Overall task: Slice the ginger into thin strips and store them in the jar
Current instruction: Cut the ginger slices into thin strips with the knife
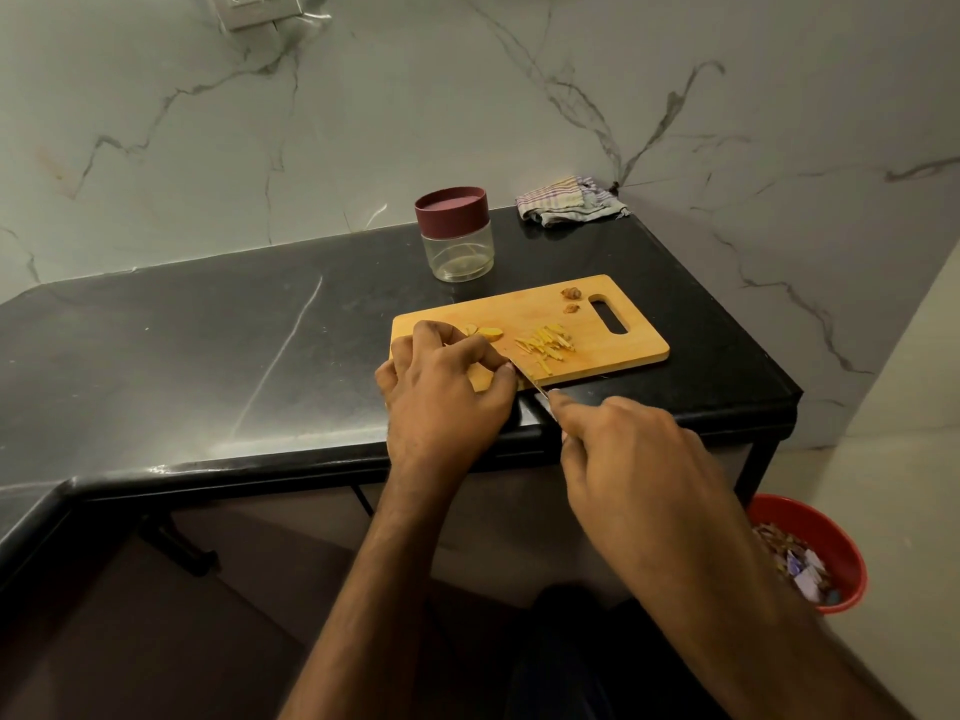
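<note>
**Inspector:** Hands first. Right hand [631,449], nearest the camera, is curled round a knife [530,379]; the handle is hidden inside the grip, and the blade tip rests on the cutting board [613,350].

**Clerk:** And the left?

**Inspector:** Left hand [441,392] lies on the board's near-left corner, fingers bent down beside the blade. What they press on is hidden, so I cannot tell what they hold.

**Clerk:** Where is the ginger?

**Inspector:** All on the board. Ginger slices [485,333] sit just beyond the left hand's knuckles; a loose heap of ginger strips [545,344] lies to their right, near mid-board. Two small brown offcuts [571,298] rest beside the handle slot.

**Clerk:** The jar?

**Inspector:** Jar [457,236] stands upright behind the board, clear glass, maroon lid on.

**Clerk:** Surface and room?

**Inspector:** Black polished counter [208,345], glossy, with pale streaks. A striped cloth [569,202] is crumpled in the far corner. Grey-veined marble wall [415,96] behind, a socket [260,7] at top left. On the floor to the right stands a red bin [826,532] holding scraps.
</note>
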